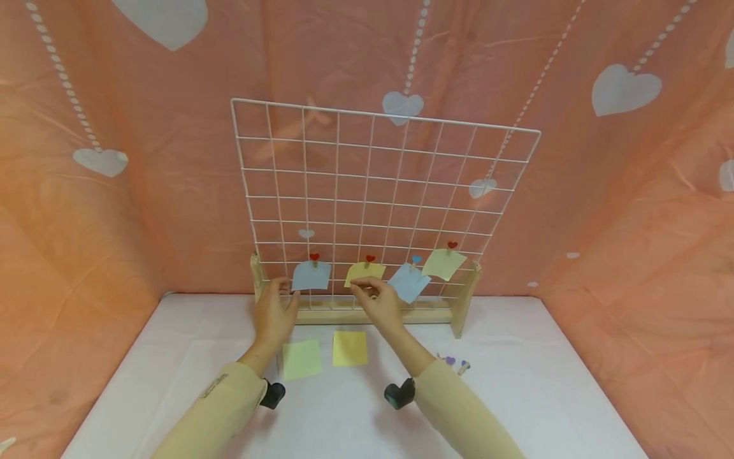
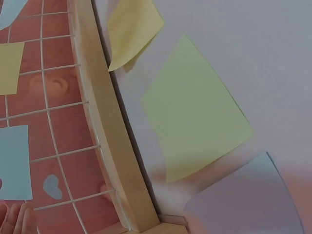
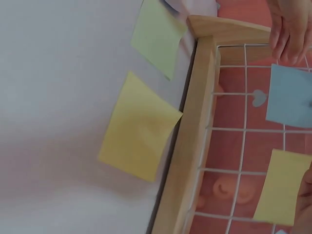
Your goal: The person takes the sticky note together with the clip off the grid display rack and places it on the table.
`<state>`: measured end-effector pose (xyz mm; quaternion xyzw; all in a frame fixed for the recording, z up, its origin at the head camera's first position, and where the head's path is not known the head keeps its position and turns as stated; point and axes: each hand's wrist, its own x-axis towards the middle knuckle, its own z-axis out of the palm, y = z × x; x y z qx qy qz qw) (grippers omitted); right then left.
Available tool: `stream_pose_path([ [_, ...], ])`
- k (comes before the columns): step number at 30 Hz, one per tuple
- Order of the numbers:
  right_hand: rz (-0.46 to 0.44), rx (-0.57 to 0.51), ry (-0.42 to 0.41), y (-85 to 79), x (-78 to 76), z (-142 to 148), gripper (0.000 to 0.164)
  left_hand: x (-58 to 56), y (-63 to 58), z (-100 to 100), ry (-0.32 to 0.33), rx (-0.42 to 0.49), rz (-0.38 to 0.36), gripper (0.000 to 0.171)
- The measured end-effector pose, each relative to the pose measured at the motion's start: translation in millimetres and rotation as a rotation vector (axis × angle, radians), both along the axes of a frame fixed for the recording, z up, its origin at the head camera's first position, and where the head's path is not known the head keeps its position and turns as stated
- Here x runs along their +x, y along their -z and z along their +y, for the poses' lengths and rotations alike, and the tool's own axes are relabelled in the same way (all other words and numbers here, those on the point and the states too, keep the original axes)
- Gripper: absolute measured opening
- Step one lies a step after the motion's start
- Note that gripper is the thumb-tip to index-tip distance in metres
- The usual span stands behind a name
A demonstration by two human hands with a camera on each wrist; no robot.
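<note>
In the head view, my right hand [image 1: 381, 303] is in front of a yellow sticky note [image 1: 365, 272], fingers loosely bent and overlapping its lower part. In the right wrist view the same hand [image 3: 304, 197] covers this note's far edge. Nothing shows held in it. My left hand [image 1: 276, 312] is beside the left blue sticky note [image 1: 311, 276], thumb and fingers apart. Both notes hang from the white wire grid [image 1: 337, 191], each under a red heart clip [image 1: 370, 259]. In the left wrist view only the fingertips [image 2: 22, 219] show, close to the blue note [image 2: 14, 161].
Another blue note [image 1: 408, 284] and a pale green note [image 1: 444, 263] hang farther right. A green note [image 1: 302, 359] and a yellow note [image 1: 350, 349] lie on the white table, with small heart clips [image 1: 450, 361] to the right. A wooden base [image 1: 321, 316] carries the grid.
</note>
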<state>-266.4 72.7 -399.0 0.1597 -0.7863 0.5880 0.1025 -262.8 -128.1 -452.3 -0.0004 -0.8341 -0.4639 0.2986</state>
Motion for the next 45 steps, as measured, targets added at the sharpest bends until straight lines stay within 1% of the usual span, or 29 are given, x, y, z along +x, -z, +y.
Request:
stream_pose_path([
  [4, -0.002, -0.013, 0.004, 10.2, -15.4, -8.7, 0.019, -2.9, -1.0, 2.7, 0.011, 0.026, 0.007, 0.027],
  [7, 0.006, -0.019, 0.017, 19.5, -27.6, -14.9, 0.018, -4.7, -2.4, 4.0, 0.002, 0.018, 0.023, 0.026],
  [10, 0.026, -0.020, 0.020, 21.2, -33.6, -20.0, 0.017, -6.3, -5.5, 4.7, -0.006, 0.007, 0.023, 0.025],
  [15, 0.046, -0.016, -0.001, 16.8, -37.7, -26.9, 0.018, -9.6, -11.5, 5.6, -0.002, 0.003, 0.000, 0.027],
  [19, 0.065, -0.015, -0.039, 12.5, -40.1, -33.3, 0.021, -12.0, -15.1, 6.6, 0.001, 0.025, -0.002, 0.027],
  [23, 0.062, -0.025, -0.081, 7.8, -40.3, -40.5, 0.027, -13.8, -16.7, 7.8, -0.017, 0.019, 0.001, 0.026],
  [27, 0.063, 0.020, -0.082, 6.2, -40.9, -48.1, 0.033, -14.7, -17.4, 8.0, -0.035, 0.004, -0.005, 0.024],
  [30, 0.070, 0.071, -0.082, 6.9, -42.2, -53.7, 0.037, -15.1, -17.8, 7.7, -0.042, -0.006, -0.026, 0.024],
  [34, 0.089, 0.093, -0.077, 7.2, -44.9, -60.0, 0.039, -16.3, -19.1, 7.9, -0.033, -0.022, -0.035, 0.023],
  [37, 0.097, 0.109, -0.067, 5.7, -47.8, -63.7, 0.039, -18.3, -19.8, 8.3, -0.033, -0.034, -0.006, 0.020],
  [40, 0.077, 0.131, -0.066, 3.1, -50.0, -67.3, 0.039, -20.0, -20.0, 7.7, -0.048, -0.040, 0.008, 0.018],
  [43, 0.063, 0.146, -0.066, 1.0, -51.5, -70.8, 0.037, -20.7, -20.1, 6.5, -0.053, -0.043, -0.004, 0.016],
  [45, 0.068, 0.167, -0.056, 0.5, -52.2, -72.8, 0.035, -21.0, -19.6, 6.3, -0.051, -0.045, -0.014, 0.015],
])
